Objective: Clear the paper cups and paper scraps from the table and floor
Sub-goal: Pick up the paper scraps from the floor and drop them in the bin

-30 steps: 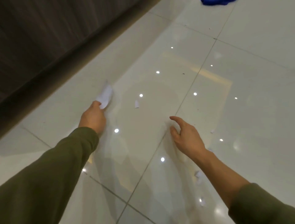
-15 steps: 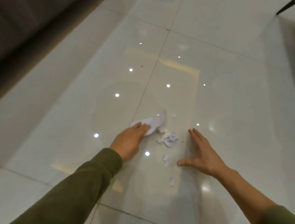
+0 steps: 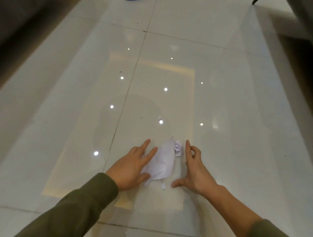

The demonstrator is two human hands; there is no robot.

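Tiled floor (image 3: 169, 67), glossy, pale, with ceiling-light spots reflected in it. Both hands low on the floor near bottom centre. Left hand (image 3: 133, 167) palm down and spread, fingers (image 3: 152, 153) straight and apart. The finger nearest the paper lies along the left edge of a white paper sheet (image 3: 163, 162), and the thumb touches the sheet's lower left corner. No pinch, just flat contact. The paper sheet is wrinkled, lies flat-ish on the floor between the two hands, and its torn tip points away from the person. Crumpled scraps (image 3: 177, 148), a small white wad, sit at the sheet's far right corner, touching it, just beside the right forefinger. Right hand (image 3: 194, 170) stands on its edge to the right of the sheet, palm facing the paper, forefinger straight, other fingers loosely bent, thumb stretched out toward the left along the floor. It holds nothing; cannot tell if it touches the sheet. A short paper strip (image 3: 163, 185) lies on the floor just below the sheet, between left palm and right thumb. Olive sleeve (image 3: 67, 211) covers the left arm to the wrist. The right forearm is bare, with its sleeve edge (image 3: 265, 228) at the bottom corner. Dark wall base (image 3: 25, 30) runs along the upper left. Blue item (image 3: 133, 0) is cut off at the top edge.
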